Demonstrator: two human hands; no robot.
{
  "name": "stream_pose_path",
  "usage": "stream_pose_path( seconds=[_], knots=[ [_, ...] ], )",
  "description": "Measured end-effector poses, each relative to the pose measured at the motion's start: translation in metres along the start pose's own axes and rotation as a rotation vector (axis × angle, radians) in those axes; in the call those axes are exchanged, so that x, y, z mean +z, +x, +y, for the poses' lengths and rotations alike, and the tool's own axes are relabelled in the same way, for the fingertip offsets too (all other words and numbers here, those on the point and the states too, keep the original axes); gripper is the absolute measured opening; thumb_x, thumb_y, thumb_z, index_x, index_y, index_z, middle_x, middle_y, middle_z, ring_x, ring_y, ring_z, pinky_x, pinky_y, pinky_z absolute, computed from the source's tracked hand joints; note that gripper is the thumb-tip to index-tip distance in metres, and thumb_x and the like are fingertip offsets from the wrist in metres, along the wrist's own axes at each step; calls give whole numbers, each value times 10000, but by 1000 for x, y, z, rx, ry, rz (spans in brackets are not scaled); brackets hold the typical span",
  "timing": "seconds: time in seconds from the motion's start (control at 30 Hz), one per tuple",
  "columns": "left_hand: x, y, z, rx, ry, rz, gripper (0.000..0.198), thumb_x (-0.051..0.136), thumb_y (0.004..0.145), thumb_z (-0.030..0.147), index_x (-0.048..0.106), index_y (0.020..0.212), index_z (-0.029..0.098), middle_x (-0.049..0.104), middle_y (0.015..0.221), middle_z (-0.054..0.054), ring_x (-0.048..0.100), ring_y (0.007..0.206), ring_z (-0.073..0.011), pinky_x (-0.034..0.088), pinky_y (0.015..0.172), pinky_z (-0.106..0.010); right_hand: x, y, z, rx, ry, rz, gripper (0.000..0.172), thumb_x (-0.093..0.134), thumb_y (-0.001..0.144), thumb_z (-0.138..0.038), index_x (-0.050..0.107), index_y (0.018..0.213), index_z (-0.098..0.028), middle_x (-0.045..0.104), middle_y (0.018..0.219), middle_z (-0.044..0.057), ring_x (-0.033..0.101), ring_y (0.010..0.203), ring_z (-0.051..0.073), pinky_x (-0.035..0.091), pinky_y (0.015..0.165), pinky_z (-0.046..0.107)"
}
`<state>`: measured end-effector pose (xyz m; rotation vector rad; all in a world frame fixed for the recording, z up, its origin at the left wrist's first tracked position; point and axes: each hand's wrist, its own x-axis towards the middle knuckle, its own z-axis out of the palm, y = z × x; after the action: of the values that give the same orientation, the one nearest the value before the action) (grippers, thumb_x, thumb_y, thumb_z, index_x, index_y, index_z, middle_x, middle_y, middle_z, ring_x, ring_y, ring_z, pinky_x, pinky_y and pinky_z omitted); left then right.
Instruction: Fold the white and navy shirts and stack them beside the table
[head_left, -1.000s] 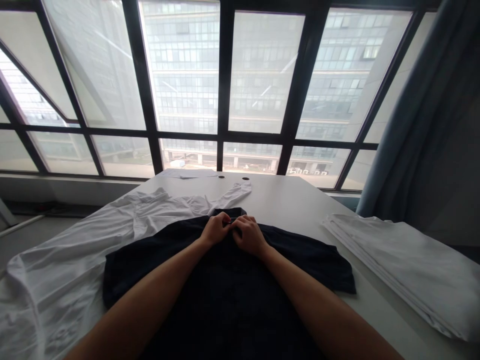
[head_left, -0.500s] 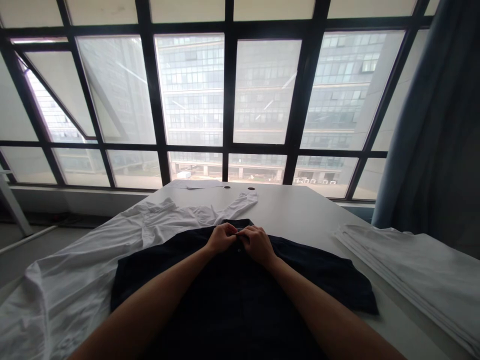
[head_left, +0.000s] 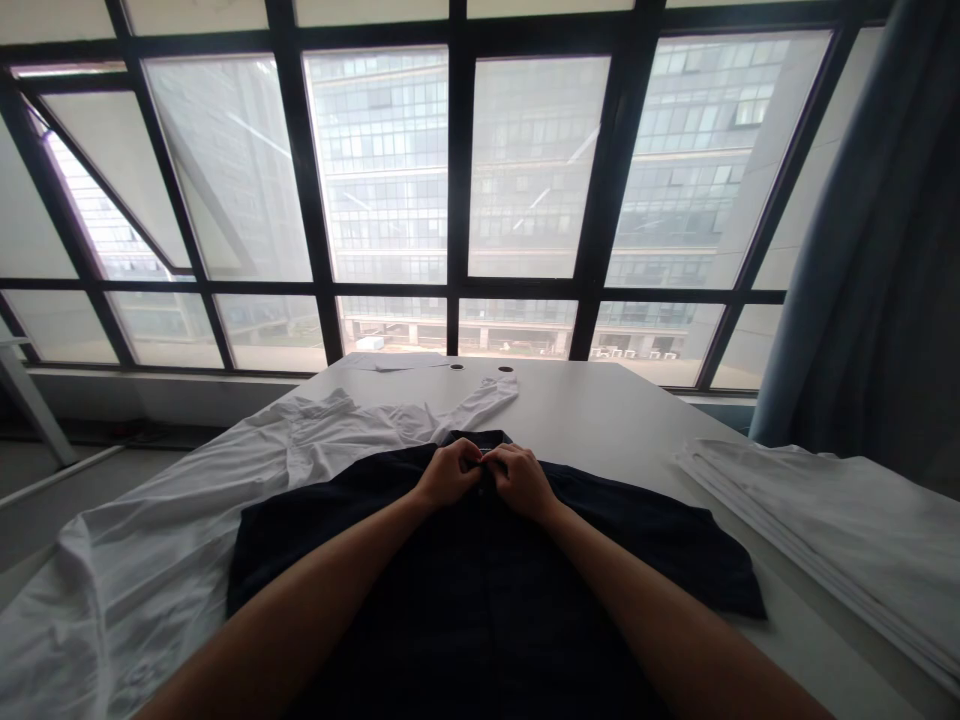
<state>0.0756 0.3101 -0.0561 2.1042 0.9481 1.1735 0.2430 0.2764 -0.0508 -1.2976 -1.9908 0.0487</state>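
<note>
A dark navy short-sleeved shirt (head_left: 487, 600) lies spread front up on the white table, its collar (head_left: 480, 438) pointing toward the window. My left hand (head_left: 451, 472) pinches the front edge just below the collar. Close against it, my right hand (head_left: 521, 480) grips the opposite front edge, so the fingertips of both hands nearly meet at the neck opening. A small pale button shows on the front just under the hands. Whatever lies between the fingertips is hidden.
Crumpled white garments (head_left: 300, 440) cover the table's left side. Folded white cloth (head_left: 832, 530) is stacked at the right. The white table (head_left: 592, 400) has two round holes at its far end. Beyond stand dark-framed windows, with a blue-grey curtain (head_left: 840, 260) on the right.
The camera view has shifted slightly. Both hands stay at the collar, with the fingers moved a little closer together at the front edges. The shirt lies as before.
</note>
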Motion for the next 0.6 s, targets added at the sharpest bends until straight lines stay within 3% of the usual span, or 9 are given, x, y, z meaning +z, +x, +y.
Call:
stream_pose_path(
  seconds=[0.33,0.6],
  knots=[
    [-1,-3,5,49,105,-34,171,624,697,129,641,865,154,581,647,39,484,556,-95,380,540,-205,-1,1,-3,89,-18,-26,198,518,881,-128,698,890,-209,706,980,35,607,977,208,371,906,355],
    [-4,-4,6,103,227,-29,212,632,700,138,655,907,176,547,605,54,500,552,-102,360,552,-210,-2,2,-1,168,0,-6,131,584,839,-152,683,918,-186,712,978,49,619,974,207,402,901,315]
  ],
)
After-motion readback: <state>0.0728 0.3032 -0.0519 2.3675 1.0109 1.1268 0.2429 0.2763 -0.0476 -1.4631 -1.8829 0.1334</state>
